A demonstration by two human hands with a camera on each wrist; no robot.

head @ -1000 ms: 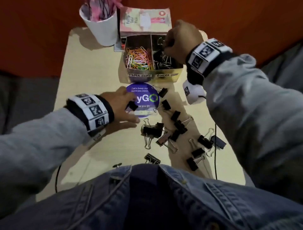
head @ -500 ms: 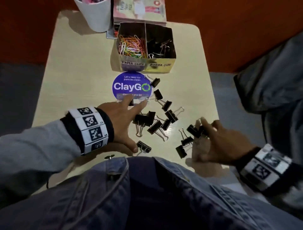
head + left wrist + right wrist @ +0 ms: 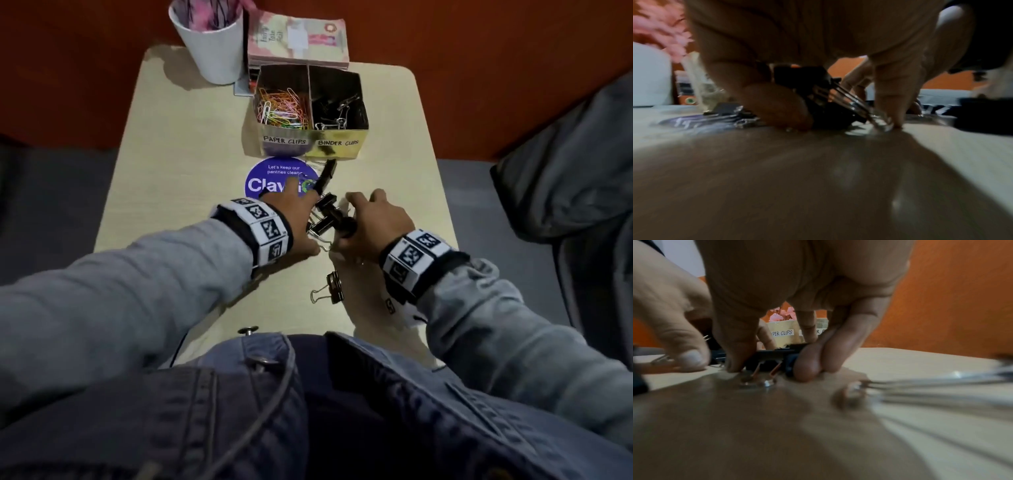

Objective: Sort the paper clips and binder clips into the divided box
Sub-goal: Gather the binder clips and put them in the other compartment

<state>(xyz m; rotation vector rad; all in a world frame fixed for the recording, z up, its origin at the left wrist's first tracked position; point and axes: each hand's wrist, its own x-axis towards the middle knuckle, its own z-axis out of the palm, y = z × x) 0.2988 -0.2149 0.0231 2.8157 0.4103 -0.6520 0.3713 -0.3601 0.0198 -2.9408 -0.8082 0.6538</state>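
Observation:
The gold divided box (image 3: 342,145) stands at the far middle of the table, with coloured paper clips (image 3: 281,109) in its left cell and black binder clips (image 3: 337,109) in its right cell. Mid-table, my left hand (image 3: 301,212) and right hand (image 3: 363,219) face each other and cup a bunch of binder clips (image 3: 329,221) between them. In the left wrist view my left hand (image 3: 834,105) curls round the black clips (image 3: 818,91). My right hand (image 3: 772,360) pinches clips (image 3: 772,353) against the tabletop. A lone binder clip (image 3: 334,287) lies nearer me; another (image 3: 325,176) lies by the box.
A white cup (image 3: 212,44) with pink stuff and a book (image 3: 298,37) stand behind the box. A round purple sticker (image 3: 270,181) lies in front of it. Grey fabric (image 3: 565,171) hangs off the table's right side. My denim jacket covers the near edge.
My right hand came from the box to the table's right side, then swept left. The scattered binder clips are now bunched between both hands, and my left hand has moved forward against them.

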